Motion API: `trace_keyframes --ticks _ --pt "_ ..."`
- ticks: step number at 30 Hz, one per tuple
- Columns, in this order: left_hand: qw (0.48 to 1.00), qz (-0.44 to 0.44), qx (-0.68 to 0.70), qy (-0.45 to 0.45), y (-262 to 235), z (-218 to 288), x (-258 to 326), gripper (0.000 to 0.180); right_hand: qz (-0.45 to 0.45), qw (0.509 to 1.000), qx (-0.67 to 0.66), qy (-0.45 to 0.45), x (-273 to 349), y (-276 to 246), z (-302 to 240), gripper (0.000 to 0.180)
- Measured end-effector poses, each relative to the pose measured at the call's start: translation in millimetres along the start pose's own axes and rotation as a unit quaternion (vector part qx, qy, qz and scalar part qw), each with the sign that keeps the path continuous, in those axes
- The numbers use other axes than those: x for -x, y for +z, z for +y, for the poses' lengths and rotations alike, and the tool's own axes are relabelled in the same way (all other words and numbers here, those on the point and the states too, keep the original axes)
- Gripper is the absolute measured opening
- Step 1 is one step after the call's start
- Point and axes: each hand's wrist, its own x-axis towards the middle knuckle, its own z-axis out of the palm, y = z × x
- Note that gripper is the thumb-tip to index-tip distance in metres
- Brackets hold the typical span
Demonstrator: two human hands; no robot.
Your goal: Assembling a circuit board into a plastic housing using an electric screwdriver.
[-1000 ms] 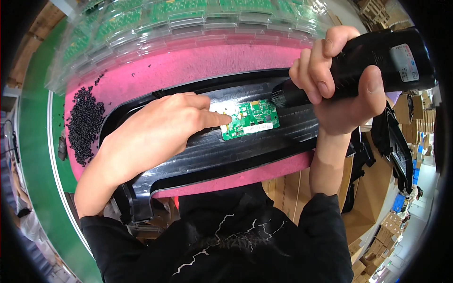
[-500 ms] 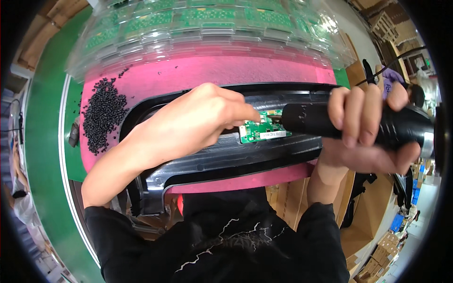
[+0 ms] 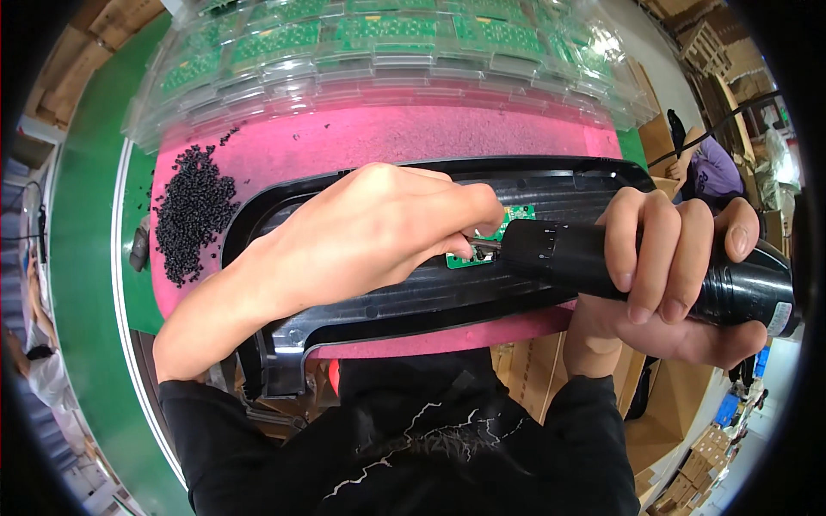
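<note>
Right hand (image 3: 661, 258) clamped round power screwdriver (image 3: 559, 254), left hand (image 3: 379, 225) by its tip, grip unclear, circuit board (image 3: 519, 213) beneath: likely screw-driving, next calling for steady alignment.

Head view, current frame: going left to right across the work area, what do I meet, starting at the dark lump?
Dark lump → pile of small black pieces → left hand → black tool's nose → right hand.

Assembly workshop: PCBs (image 3: 389, 33) in stacked trays (image 3: 379, 83), heaped small black parts (image 3: 191, 222), driver (image 3: 568, 251), cartons (image 3: 699, 451), co-worker (image 3: 718, 175) at right.
</note>
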Motion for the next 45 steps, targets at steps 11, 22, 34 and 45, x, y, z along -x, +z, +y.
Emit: trace_keyframes --ticks 11,22,34,45 --pt "0.997 -0.030 0.043 -0.056 0.6 -4.6 -1.1 0.027 -0.015 0.999 0.038 -0.008 3.4 -4.8 4.3 0.054" --pt "0.990 -0.015 -0.037 -0.134 -2.7 -13.1 6.1 0.024 -0.045 0.993 0.105 0.023 7.4 -20.5 32.3 0.065" --pt "0.979 -0.022 -0.012 -0.202 -9.1 -5.1 10.9 0.029 -0.044 0.945 0.278 0.165 -18.4 11.2 54.4 0.047" --pt "0.986 -0.047 -0.022 -0.159 -4.4 -16.8 16.3 0.032 0.039 0.985 0.135 0.099 -4.9 5.1 45.3 0.057"
